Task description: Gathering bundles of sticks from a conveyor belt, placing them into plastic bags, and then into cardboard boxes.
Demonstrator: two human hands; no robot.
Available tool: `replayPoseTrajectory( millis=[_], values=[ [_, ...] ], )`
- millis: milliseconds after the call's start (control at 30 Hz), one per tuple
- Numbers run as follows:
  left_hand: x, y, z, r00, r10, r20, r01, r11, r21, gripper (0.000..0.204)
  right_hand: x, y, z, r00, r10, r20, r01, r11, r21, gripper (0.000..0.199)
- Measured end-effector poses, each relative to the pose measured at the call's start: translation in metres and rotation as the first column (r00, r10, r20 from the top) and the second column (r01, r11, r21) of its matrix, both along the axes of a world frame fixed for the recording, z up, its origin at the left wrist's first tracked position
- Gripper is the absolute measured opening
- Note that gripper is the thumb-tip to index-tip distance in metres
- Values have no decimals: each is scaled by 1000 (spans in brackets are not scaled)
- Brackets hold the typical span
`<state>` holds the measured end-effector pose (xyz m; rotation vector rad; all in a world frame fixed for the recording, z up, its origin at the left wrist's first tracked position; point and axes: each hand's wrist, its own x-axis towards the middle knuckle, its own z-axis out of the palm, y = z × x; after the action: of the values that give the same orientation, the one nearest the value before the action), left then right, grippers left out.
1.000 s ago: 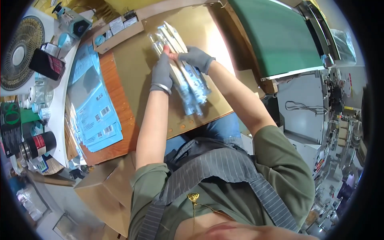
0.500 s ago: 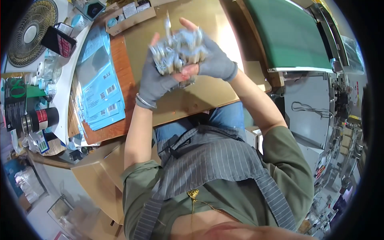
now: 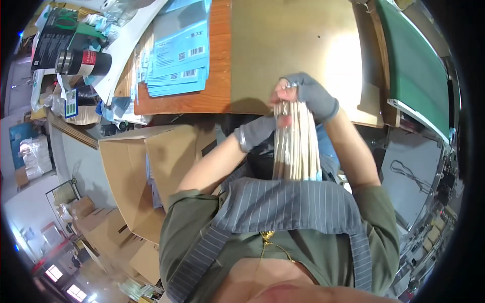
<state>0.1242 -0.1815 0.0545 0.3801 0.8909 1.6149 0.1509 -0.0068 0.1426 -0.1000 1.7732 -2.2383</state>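
A bundle of long, thin, pale sticks (image 3: 298,146), with shiny clear plastic around them, hangs lengthwise in front of my apron. Some blue shows at its lower end. My right hand (image 3: 314,98), in a grey fingerless glove, closes over the upper end of the bundle. Gloved the same way, my left hand (image 3: 261,131) grips its left side a little lower down, fingers curled against the sticks. The bundle hides part of the left fingers. Both hands are by the near edge of the tan board (image 3: 298,45) on the table.
Flat blue printed packets (image 3: 179,55) lie stacked at the table's left. Beyond them, a dark flask (image 3: 83,62) lies on a white shelf. An open cardboard box (image 3: 131,171) stands at my left. A green-topped surface (image 3: 411,76) borders the table on the right.
Both hands have come down toward my lap with the bundle. Its ends faced me before; now the sticks hang lengthwise. The view has shifted, showing more of the left-hand floor area.
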Motion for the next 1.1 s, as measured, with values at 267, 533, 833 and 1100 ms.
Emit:
replayPoseTrajectory(
  millis=[267,533,833,1100],
  values=[
    [-230,-143,9,-579,-628,-520,-704,707,-70,37,16,-18,-11,949,-190,252,269,904,-333,15],
    [-237,-170,-9,-557,-579,-596,-634,759,-145,19,21,-13,-10,937,-275,218,336,882,-331,18],
    [-194,-194,4,-515,-587,-625,-627,755,-193,26,20,-14,-18,944,-254,210,305,915,-264,23],
    [-223,-187,60,177,-377,-909,-700,602,-386,22,31,-12,-11,934,-330,135,349,925,-151,22]
  ],
)
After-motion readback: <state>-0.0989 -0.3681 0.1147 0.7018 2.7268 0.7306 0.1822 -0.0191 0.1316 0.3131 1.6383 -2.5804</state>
